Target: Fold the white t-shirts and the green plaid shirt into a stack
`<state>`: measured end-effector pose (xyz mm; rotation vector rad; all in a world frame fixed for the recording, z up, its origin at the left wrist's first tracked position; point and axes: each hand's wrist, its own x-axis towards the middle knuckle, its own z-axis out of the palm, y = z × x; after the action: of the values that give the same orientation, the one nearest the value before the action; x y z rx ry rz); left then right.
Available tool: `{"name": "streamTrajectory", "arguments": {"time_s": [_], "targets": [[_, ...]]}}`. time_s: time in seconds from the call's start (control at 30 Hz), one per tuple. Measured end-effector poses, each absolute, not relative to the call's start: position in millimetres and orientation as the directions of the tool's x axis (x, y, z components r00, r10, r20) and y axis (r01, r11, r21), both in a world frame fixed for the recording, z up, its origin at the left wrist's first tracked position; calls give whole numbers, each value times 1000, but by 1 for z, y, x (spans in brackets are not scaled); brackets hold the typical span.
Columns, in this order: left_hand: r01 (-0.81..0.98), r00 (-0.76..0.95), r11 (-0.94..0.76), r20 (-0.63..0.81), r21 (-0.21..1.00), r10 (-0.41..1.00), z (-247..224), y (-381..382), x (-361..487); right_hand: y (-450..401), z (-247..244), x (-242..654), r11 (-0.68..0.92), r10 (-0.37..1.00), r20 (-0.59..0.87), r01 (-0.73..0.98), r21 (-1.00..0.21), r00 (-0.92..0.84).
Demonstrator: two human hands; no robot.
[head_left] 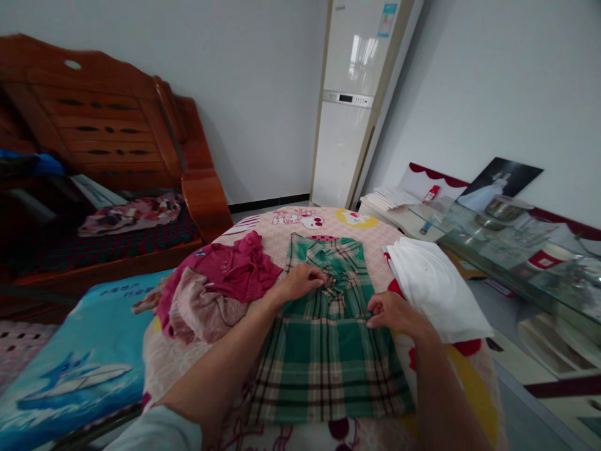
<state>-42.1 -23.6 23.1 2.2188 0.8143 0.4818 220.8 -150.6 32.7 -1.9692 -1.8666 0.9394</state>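
Note:
A green plaid dress (328,369) lies spread on a cloth-covered round table, its collar end away from me. At its chest the fabric is gathered and crumpled. My left hand (303,282) is over the chest, fingers curled and closed on the gathered cloth. By the right side of the waist seam, my right hand (394,312) pinches the dress's edge between thumb and fingers. Left of the dress is a loose heap with a magenta garment (239,269) and a pale pink garment (200,307). A folded white garment (434,288) lies to its right.
The patterned tablecloth (267,225) covers the table. A glass shelf (511,257) with bowls and glassware stands close on the right. On the left are a wooden bench (103,138) and a blue printed cover (89,351). A tall white air conditioner (345,138) stands behind.

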Motion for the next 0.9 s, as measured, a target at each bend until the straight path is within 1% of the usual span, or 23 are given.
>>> {"name": "streamTrajectory", "arguments": {"time_s": [0.13,0.23,0.37,0.47,0.53,0.63,0.7,0.8,0.9], "targets": [[466,792,-542,-57,700,608,32,-42,-73,-159,24,219,-80,972,-230,843,-533,-53],[543,776,-556,-124,629,619,29,-63,-90,-162,21,220,-44,975,-208,841,-539,-82],[628,731,-580,-139,518,668,24,-82,-99,-166,19,222,12,990,-102,790,-613,-94],[615,744,-606,-117,506,658,25,-89,-94,-170,19,219,11,992,-87,747,-664,-92],[596,756,-620,-97,511,647,26,-92,-88,-172,20,214,7,992,-89,737,-676,-91],[600,758,-616,-116,510,642,27,-97,-79,-174,22,207,12,994,-76,779,-627,-76],[618,747,-617,-120,487,654,25,-99,-74,-174,22,204,28,995,-58,808,-588,-77],[608,752,-647,-70,460,656,22,-100,-72,-174,18,202,30,996,-56,821,-570,-75],[563,784,-667,-59,489,618,22,-102,-74,-175,15,198,10,997,-54,838,-546,-47]]}}
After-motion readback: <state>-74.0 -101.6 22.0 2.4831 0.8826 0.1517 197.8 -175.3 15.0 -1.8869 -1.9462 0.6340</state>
